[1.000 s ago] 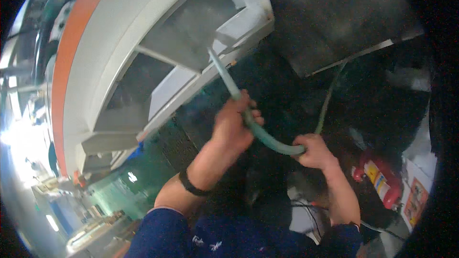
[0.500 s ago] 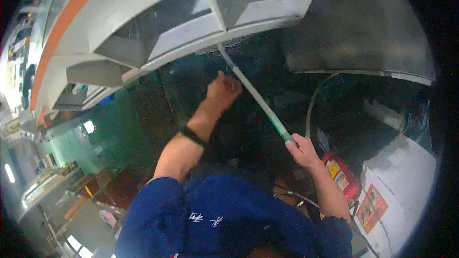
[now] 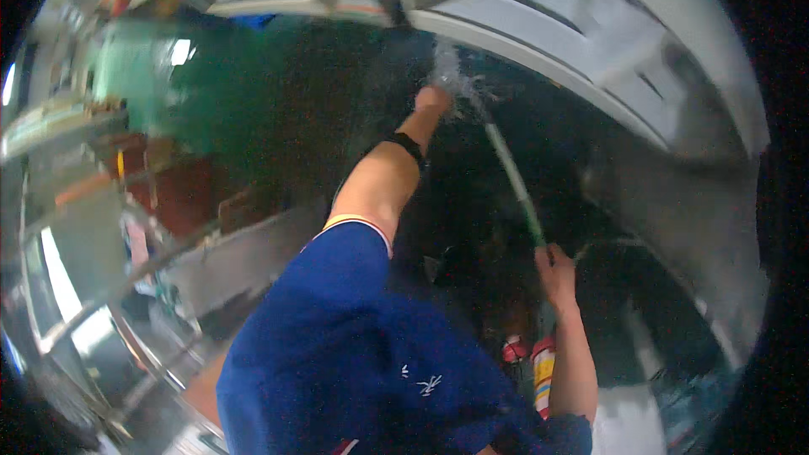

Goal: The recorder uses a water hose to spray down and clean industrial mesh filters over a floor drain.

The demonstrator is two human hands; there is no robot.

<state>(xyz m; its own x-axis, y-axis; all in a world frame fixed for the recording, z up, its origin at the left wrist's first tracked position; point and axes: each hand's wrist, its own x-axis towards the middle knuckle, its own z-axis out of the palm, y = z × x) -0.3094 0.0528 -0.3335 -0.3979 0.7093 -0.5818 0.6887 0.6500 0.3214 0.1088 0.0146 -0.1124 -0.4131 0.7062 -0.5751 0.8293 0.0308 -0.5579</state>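
Observation:
My right hand point(image 3: 556, 276) is closed round the near end of a long, straight, green-and-white water hose point(image 3: 517, 179). Clear water point(image 3: 452, 76) splashes at its far end, below the pale frame edge of a machine or cabinet point(image 3: 506, 34). My left arm is stretched forward, a black band on its wrist. Close to the splash is my left hand point(image 3: 434, 99), just left of the hose's far end. Blur smears its fingers, so whether it touches the water or holds anything cannot be made out.
A red fire extinguisher point(image 3: 543, 371) stands by my right forearm. To the left lies a shiny green floor point(image 3: 160, 84), with metal racks point(image 3: 101, 312) nearer me. A grey panel point(image 3: 683, 219) rises on the right. The dark floor under the hose looks wet.
My view has swung, shifting the cabinet rightward in the picture. My left hand has reached farther forward, close to the splash. My right hand keeps its hold on the hose.

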